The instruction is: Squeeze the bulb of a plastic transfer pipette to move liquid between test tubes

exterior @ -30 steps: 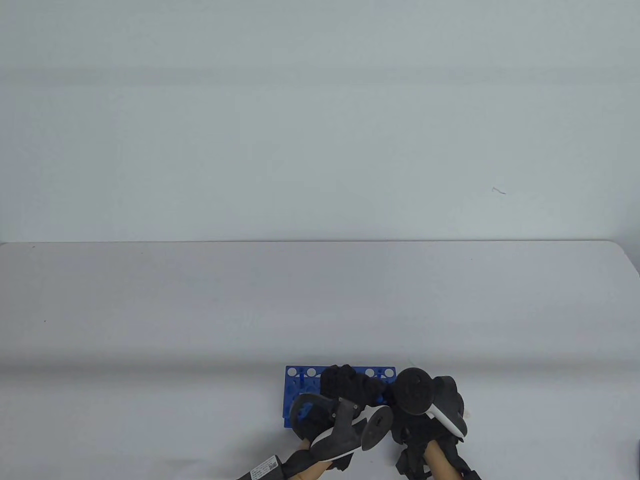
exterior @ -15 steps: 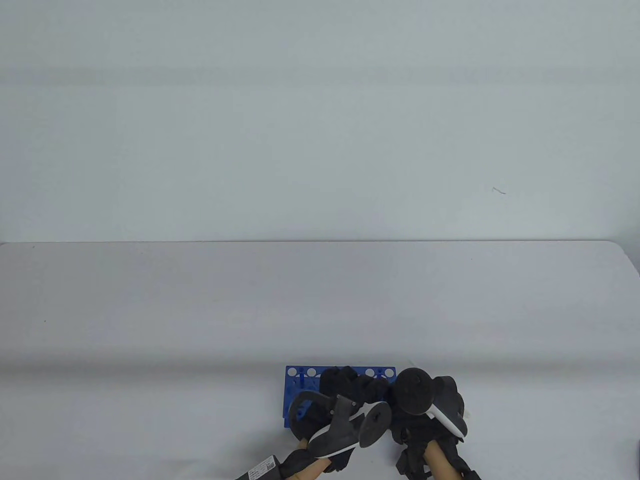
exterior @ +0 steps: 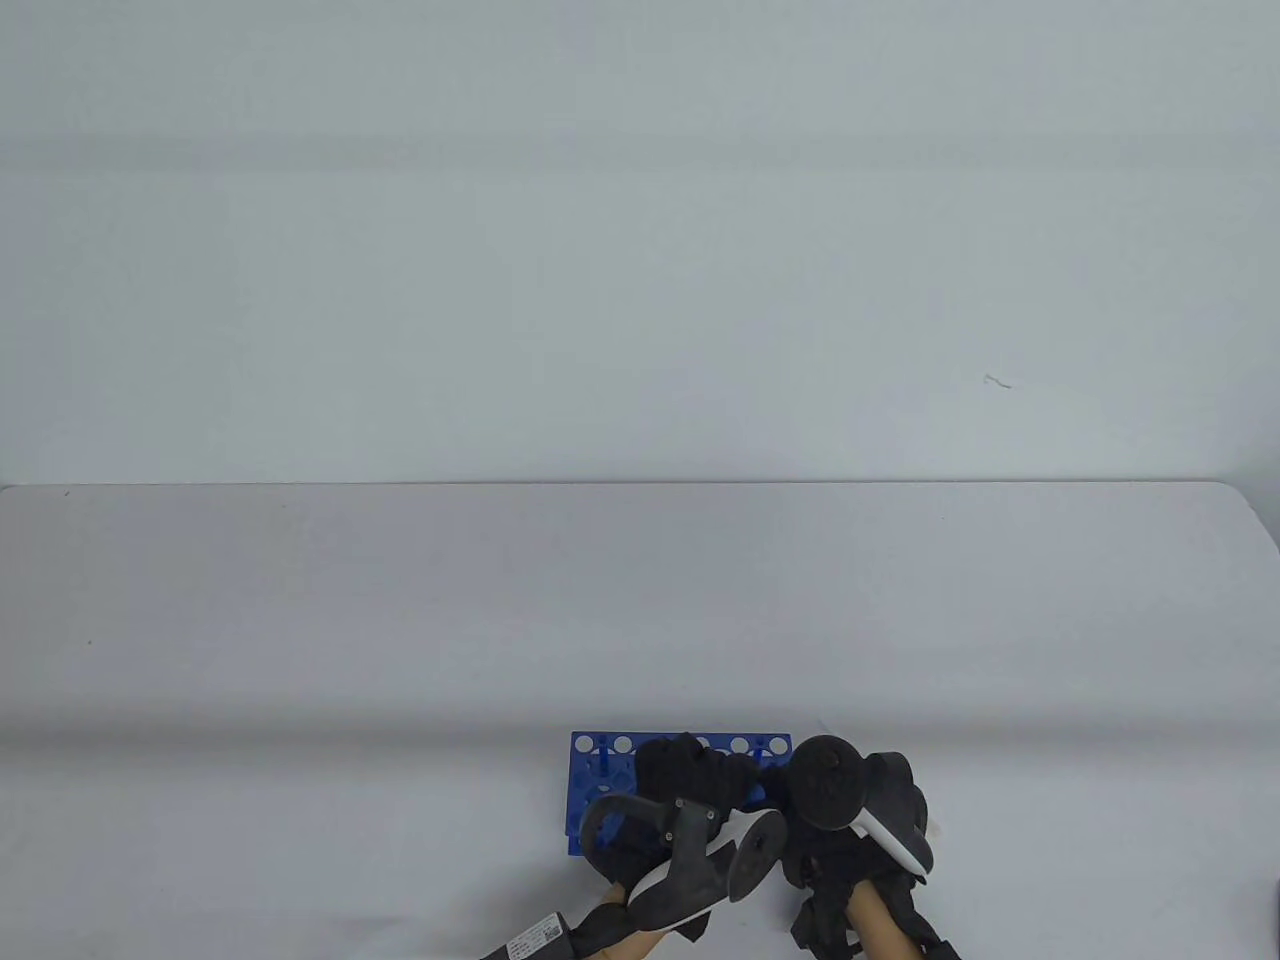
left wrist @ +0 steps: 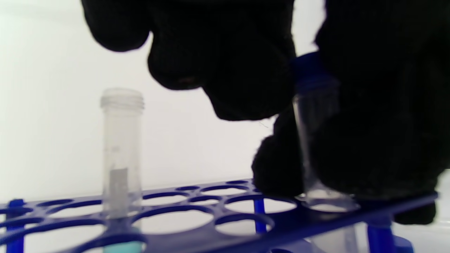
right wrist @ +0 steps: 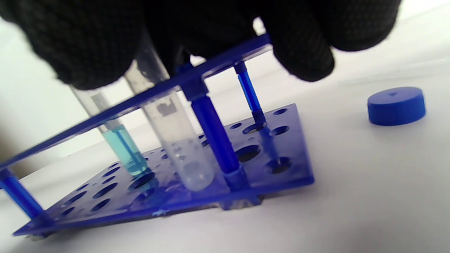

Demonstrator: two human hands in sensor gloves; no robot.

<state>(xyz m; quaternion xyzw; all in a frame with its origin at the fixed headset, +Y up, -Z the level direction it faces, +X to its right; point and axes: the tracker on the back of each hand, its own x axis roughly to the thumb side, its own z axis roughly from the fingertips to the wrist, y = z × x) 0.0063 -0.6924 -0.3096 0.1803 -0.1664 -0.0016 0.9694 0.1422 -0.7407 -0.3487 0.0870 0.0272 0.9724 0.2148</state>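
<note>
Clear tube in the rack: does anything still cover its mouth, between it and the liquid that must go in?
Yes. A blue cap still sits on the clear tube, with gloved fingers around it. The tube with blue liquid stands uncapped.

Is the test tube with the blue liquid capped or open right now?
Open. In the left wrist view the tube shows a bare threaded rim with no cap; the right wrist view shows a loose blue cap lying on the table.

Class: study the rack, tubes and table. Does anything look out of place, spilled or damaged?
No spill or damage shows. One oddity: a blue cap lies loose on the table beside the rack, while the uncapped tube stands open.
</note>
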